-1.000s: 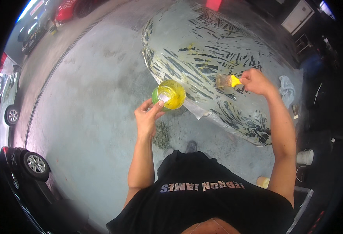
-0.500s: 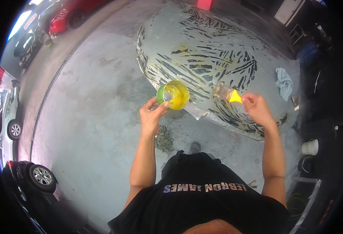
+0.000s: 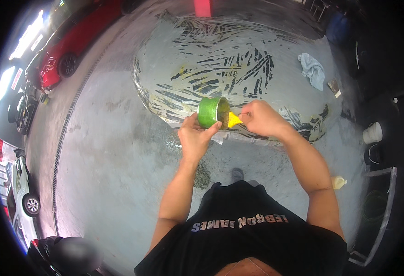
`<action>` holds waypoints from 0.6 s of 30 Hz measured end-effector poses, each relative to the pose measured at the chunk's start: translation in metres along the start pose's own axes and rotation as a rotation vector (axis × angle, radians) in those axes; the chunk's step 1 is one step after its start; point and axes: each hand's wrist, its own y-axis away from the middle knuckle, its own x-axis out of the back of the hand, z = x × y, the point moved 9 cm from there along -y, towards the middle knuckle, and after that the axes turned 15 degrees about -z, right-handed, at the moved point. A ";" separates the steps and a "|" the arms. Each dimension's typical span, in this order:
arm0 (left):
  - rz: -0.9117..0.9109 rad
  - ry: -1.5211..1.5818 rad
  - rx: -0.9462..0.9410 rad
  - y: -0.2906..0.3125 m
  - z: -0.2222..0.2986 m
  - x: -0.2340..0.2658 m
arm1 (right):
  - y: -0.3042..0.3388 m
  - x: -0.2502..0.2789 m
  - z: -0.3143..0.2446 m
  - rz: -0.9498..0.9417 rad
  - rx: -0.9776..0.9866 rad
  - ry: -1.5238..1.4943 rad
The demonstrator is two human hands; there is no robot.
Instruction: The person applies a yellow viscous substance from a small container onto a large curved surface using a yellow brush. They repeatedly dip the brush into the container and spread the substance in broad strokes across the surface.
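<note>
Above car panel [image 3: 238, 60], left hand [image 3: 195, 138] grips green can [image 3: 210, 112]; right hand [image 3: 259, 118] pinches yellow spreader [image 3: 233, 120] at can mouth

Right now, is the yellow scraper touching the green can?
Touching. The head view shows the yellow scraper, held in the right hand, with its tip at the open mouth of the green can, no gap visible.

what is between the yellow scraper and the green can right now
Nothing visible. The right hand holds the yellow scraper with its tip at the open mouth of the green can, which the left hand grips tilted on its side. No object lies between them.
</note>
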 end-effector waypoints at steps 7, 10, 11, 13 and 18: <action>-0.008 0.137 0.107 -0.012 -0.010 -0.005 | 0.015 -0.043 0.097 -0.173 -0.221 -1.153; 0.036 0.350 0.143 -0.021 -0.026 0.004 | 0.025 -0.024 0.116 -0.094 -0.126 -1.346; 0.057 0.416 0.142 -0.026 -0.029 0.006 | 0.028 -0.010 0.126 -0.038 -0.085 -1.360; 0.093 0.536 0.186 -0.032 -0.036 0.007 | 0.030 0.020 0.141 0.066 -0.004 -1.382; 0.150 0.739 0.241 -0.031 -0.043 0.014 | 0.013 0.115 0.178 0.398 -0.043 -1.049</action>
